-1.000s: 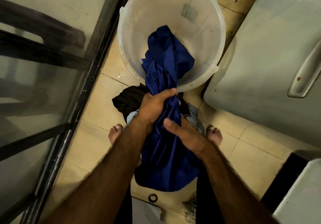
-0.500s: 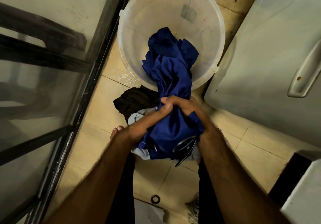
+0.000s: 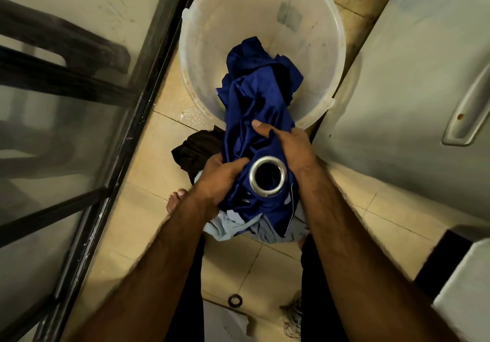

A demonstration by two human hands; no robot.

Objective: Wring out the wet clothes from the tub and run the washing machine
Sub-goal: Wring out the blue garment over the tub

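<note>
Over the tiled floor (image 3: 138, 209), the left grip (image 3: 217, 179) and right grip (image 3: 289, 145) clench the blue cloth (image 3: 259, 102).

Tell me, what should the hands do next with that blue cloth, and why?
Probably twist opposite ways to wring it: the left hand and right hand both grip the bunched blue cloth close together, and its far end lies in the tub.

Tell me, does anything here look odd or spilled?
Two things. A big metal ring sits in the blue cloth between the left hand and right hand, odd for clothing. Also, water is splashed on the floor beside the tub, near a dark garment heaped there.
</note>
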